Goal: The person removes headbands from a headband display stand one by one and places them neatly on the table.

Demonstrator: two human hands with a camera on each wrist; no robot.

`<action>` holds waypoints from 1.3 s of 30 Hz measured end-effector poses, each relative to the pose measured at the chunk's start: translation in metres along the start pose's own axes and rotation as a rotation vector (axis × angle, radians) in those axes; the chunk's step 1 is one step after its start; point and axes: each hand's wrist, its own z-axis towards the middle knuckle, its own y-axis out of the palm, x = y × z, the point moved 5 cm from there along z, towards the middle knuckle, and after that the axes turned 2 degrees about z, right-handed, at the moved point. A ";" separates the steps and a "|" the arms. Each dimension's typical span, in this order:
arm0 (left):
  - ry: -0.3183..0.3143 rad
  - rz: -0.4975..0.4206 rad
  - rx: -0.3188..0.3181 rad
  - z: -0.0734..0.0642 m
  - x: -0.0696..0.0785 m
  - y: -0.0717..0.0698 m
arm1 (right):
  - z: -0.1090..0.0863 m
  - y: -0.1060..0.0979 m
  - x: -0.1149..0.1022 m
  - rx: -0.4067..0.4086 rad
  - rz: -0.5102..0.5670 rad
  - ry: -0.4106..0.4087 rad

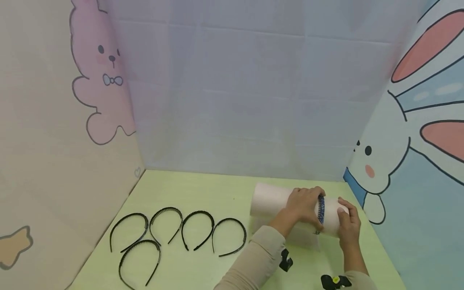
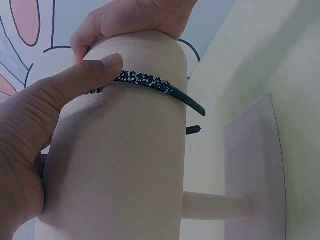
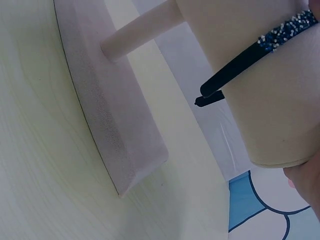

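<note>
A pale cylindrical headband stand [image 1: 270, 200] lies sideways over the table, held up by a short post [image 2: 215, 206] on a flat base [image 2: 257, 165]. Around its right part sits a dark headband [image 1: 321, 209] with blue and white beads; both its tips [image 3: 232, 72] stick out below the cylinder. My left hand [image 1: 303, 204] arches over the top, gripping the beaded headband, with the thumb [image 2: 90, 80] along its edge in the left wrist view. At the right end, my right hand [image 1: 349, 225] grips the cylinder, its fingers curved over the rim.
Several black toothed headbands [image 1: 197, 212] lie on the pale green table [image 1: 188, 270], left of the stand. A plain curtain [image 1: 235, 100] hangs behind, and walls with cartoon rabbits [image 1: 384, 169] rise on both sides.
</note>
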 end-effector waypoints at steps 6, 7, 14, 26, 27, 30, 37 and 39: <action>0.021 -0.030 0.036 -0.003 -0.003 -0.001 | 0.000 0.000 -0.001 -0.008 -0.022 0.016; 0.024 -0.037 0.039 -0.003 -0.004 0.000 | 0.000 0.000 -0.001 -0.008 -0.027 0.022; 0.054 -0.082 0.058 -0.007 -0.007 -0.003 | 0.001 0.000 -0.001 -0.004 -0.043 0.034; 0.049 -0.057 0.044 -0.009 -0.008 -0.006 | 0.000 0.002 -0.003 0.000 -0.024 0.012; 0.045 -0.031 0.033 -0.009 -0.008 -0.006 | 0.000 0.002 -0.003 0.001 -0.019 0.007; 0.027 0.053 -0.003 -0.007 -0.007 -0.006 | -0.001 0.002 -0.004 0.002 -0.022 -0.001; -0.019 0.096 -0.081 -0.006 -0.007 -0.007 | 0.001 0.002 -0.002 0.002 -0.035 0.001; -0.025 0.071 -0.092 -0.006 -0.007 -0.006 | 0.001 0.001 -0.001 0.004 -0.032 0.000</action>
